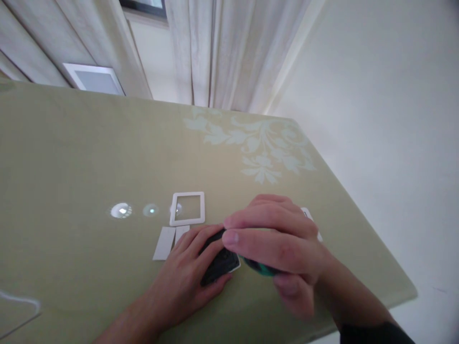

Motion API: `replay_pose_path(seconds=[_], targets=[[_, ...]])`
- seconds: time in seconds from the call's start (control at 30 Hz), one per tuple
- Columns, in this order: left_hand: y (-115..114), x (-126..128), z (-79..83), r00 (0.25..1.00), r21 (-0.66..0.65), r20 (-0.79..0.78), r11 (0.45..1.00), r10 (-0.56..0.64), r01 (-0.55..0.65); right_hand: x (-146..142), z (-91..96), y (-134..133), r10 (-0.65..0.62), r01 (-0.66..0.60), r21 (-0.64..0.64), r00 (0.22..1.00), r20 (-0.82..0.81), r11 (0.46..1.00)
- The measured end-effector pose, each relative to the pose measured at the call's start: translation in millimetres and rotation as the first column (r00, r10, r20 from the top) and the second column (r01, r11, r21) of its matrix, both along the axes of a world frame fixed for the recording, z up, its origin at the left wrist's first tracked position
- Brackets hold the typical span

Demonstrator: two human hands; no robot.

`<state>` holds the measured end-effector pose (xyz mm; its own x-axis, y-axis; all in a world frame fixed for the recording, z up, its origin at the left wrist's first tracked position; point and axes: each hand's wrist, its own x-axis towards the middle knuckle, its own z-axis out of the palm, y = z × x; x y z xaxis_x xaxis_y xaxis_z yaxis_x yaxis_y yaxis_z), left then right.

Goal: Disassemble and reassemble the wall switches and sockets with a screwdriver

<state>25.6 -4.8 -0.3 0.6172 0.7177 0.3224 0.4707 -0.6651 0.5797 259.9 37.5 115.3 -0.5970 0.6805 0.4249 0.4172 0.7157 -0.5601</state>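
My left hand [193, 267] grips a black rectangular device [224, 265] with a thin white edge, holding it against the table. The fingers cover much of its top. Above the device's right side, my right hand [279, 243] is wrapped around a green-and-black handle [263, 268] that looks like a screwdriver's. Its tip is hidden behind the fingers. Just beyond my left hand lies a white square frame [202, 209] with an open middle. Two white flat pieces [164, 243] lie between that frame and my left hand, one partly covered by the fingers.
A pale green table [89, 157] with a white leaf pattern spreads around the hands. Another white piece [310, 216] shows partly behind my right hand. At the lower left is a shiny bent edge [21, 298] I cannot identify. Curtains [229, 52] and a wall [394, 119] border the table.
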Motion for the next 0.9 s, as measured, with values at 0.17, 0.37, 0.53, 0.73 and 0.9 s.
replay_pose_path(seconds=[0.17,0.37,0.53,0.73,0.9], targets=[[-1,-1,-1.6,1.0,0.01,0.011,1.0,0.003,-0.003,5,3.1,0,0.025,0.032,0.423,0.991,-0.129,0.906],[-3,-1,-3.8,1.0,0.036,-0.021,0.999,0.018,-0.018,7,17.4,-10,-0.047,0.044,0.2,0.999,0.01,0.979],[-2,-1,-3.5,1.0,0.001,-0.019,1.0,0.003,-0.003,17,12.5,-3,-0.104,0.062,0.509,0.993,0.054,0.858],[-3,-2,-4.0,0.999,-0.023,-0.033,1.0,-0.002,0.001,21,14.7,2,-0.03,0.029,0.219,1.0,0.003,0.975],[-2,0,-4.5,1.0,0.001,-0.021,1.0,0.005,-0.005,14,18.0,-1,-0.132,0.135,0.368,0.991,-0.034,0.92]])
